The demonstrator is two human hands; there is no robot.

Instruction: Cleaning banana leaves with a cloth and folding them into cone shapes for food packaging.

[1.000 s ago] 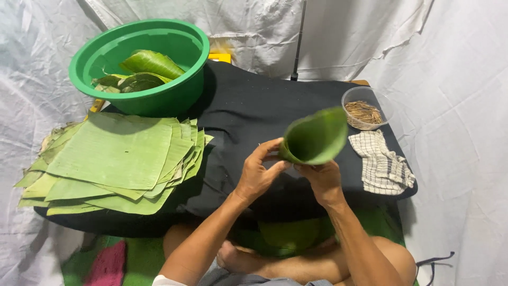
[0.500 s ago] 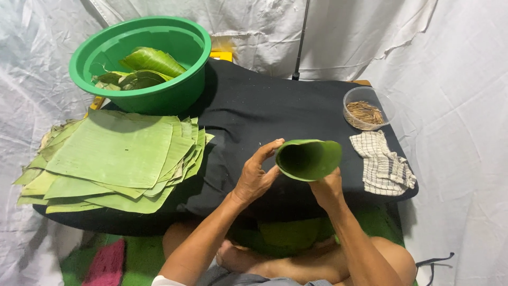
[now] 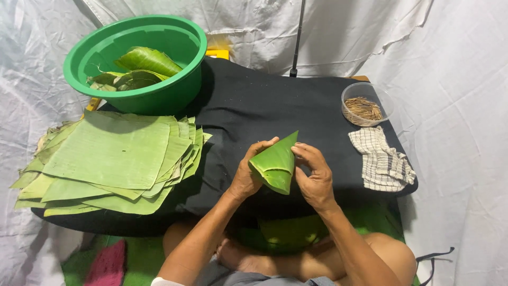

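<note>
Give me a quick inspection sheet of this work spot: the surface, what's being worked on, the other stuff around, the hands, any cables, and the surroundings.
Surface: low table under a black cloth.
Job's things: a folded leaf cone, point up, held between both hands above the table's near edge.
Clutter: stack of flat cut leaves at the left; green basin holding folded leaves at the back left; clear tub of thin brown sticks at the right; checked cloth in front of that tub.
Hands: left hand and right hand each grip a side of the cone.
Cables: nothing seen; only a thin dark pole stands behind the table.
Surroundings: white sheeting all round; the person sits cross-legged.
</note>
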